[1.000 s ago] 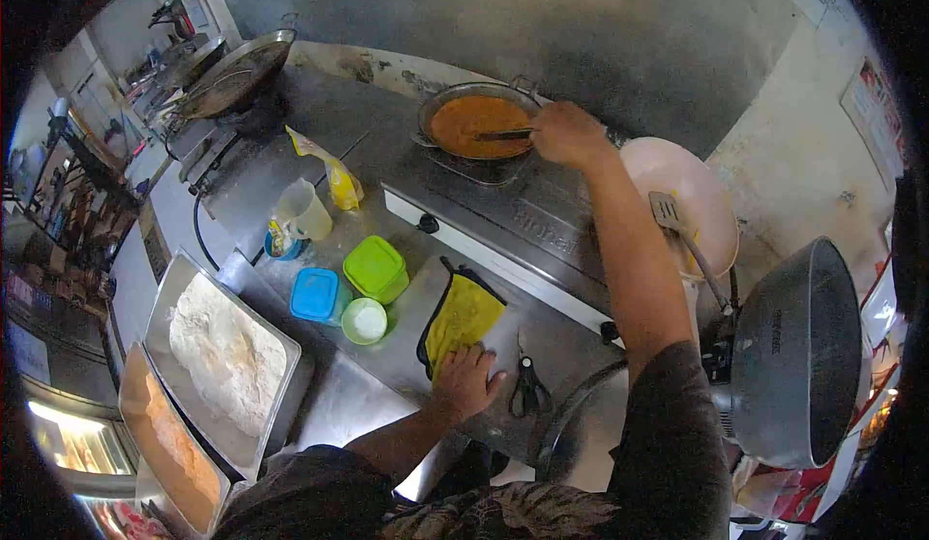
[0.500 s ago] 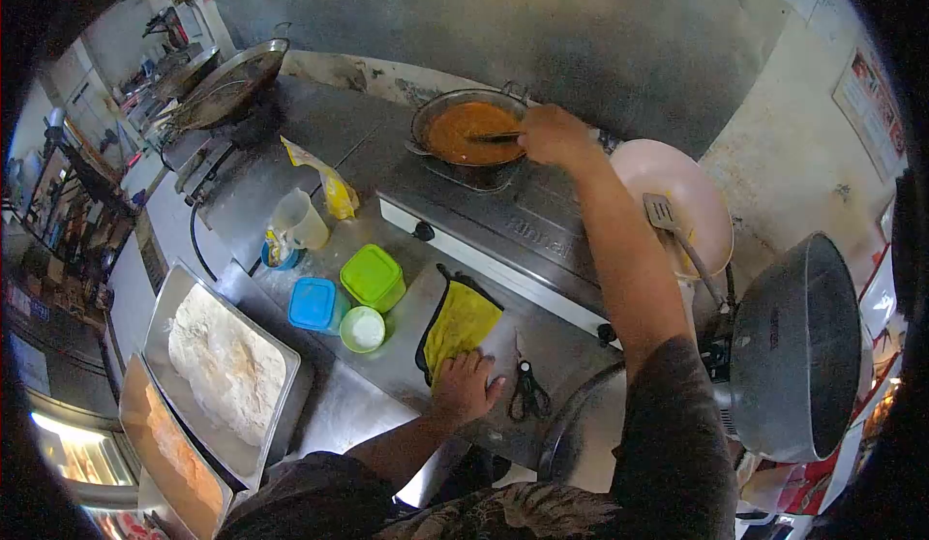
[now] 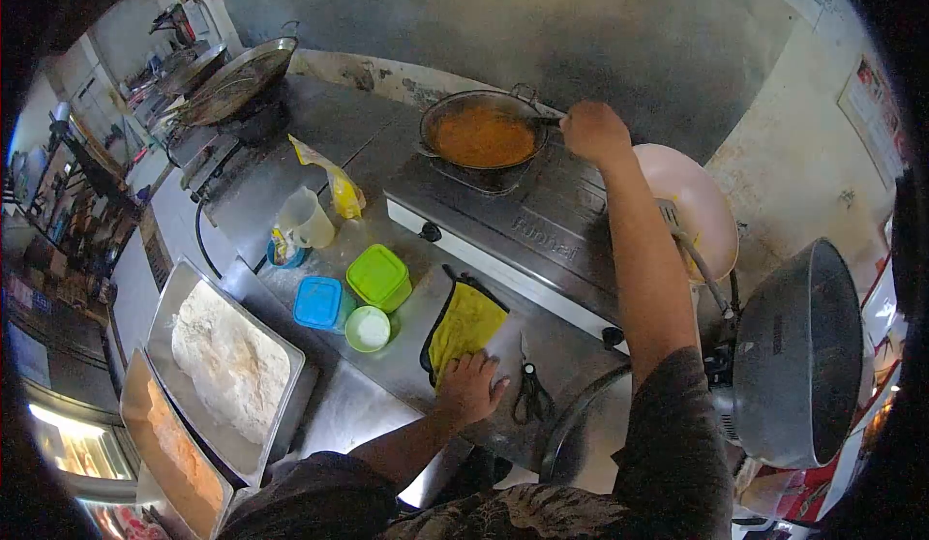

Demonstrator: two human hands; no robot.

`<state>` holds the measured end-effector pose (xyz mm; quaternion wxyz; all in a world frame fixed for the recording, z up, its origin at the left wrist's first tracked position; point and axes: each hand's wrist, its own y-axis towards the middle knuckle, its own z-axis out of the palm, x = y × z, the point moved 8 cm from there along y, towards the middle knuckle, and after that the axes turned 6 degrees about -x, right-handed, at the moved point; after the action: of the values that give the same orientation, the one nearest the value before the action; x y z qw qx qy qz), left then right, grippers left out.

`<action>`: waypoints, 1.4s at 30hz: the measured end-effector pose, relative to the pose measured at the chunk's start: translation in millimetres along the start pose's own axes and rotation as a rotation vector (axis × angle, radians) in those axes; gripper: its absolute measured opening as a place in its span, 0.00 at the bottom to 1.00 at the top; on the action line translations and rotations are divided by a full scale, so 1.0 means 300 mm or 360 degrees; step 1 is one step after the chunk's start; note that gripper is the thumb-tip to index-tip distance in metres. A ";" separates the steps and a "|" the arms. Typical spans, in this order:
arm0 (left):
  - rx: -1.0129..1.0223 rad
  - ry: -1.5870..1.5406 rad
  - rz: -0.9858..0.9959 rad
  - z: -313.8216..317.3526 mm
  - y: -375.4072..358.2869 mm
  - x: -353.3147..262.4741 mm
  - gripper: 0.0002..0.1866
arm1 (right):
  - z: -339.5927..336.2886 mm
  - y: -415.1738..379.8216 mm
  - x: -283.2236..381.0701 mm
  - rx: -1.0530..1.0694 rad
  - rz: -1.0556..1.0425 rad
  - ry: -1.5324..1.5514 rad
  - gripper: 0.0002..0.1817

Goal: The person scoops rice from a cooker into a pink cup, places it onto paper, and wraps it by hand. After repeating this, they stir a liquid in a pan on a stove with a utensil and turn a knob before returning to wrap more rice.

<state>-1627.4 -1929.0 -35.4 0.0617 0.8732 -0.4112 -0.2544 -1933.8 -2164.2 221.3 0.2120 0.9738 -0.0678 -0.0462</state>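
Note:
My right hand [image 3: 595, 134] is closed round the handle of a dark cooking utensil [image 3: 550, 120] at the right rim of a small two-handled wok [image 3: 433, 158]. The utensil's head cannot be made out. Orange-brown sauce [image 3: 484, 137] fills the wok's bottom; the wok stands on a gas stove [image 3: 542, 235]. Lower down, my left hand [image 3: 469, 387] lies flat with fingers apart on the near end of a yellow cloth [image 3: 466, 322] with black edging. Black-handled scissors [image 3: 532, 395] lie just right of that hand.
Left of the cloth stand a green-lidded tub [image 3: 379, 277], a blue-lidded tub [image 3: 319, 302], a small cup of white powder [image 3: 368, 329] and a jug [image 3: 306, 219]. A flour tray [image 3: 295, 371] is near left. A pink pan [image 3: 692, 177] and large dark pan [image 3: 794, 346] stand right.
My right hand has moved right, away from the wok's middle, drawing the utensil toward the right rim. My left hand stays on the cloth. The whole view has shifted slightly.

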 end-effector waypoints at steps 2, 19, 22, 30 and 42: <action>0.0029 0.0030 -0.0004 -0.010 0.004 -0.010 0.24 | 0.066 -0.013 -0.035 0.0076 0.0138 0.0081 0.19; -0.0011 0.0107 0.0034 0.001 -0.003 -0.004 0.24 | 0.242 -0.211 0.013 0.0473 0.1104 0.1866 0.19; -0.0001 0.0091 0.0032 -0.008 0.000 -0.012 0.23 | 0.189 -0.173 -0.020 0.0075 0.0745 0.1476 0.18; -0.0074 0.0064 0.0078 -0.008 0.004 -0.008 0.22 | 0.031 -0.163 0.110 -0.0038 0.0160 0.0380 0.19; -0.0029 0.0117 0.0057 -0.006 0.005 -0.013 0.22 | -0.001 -0.188 0.148 -0.0114 0.0031 0.0441 0.16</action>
<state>-1629.7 -1927.2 -31.9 0.0893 0.8738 -0.4218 -0.2247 -1883.7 -2120.0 195.4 0.2543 0.9620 -0.0457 0.0883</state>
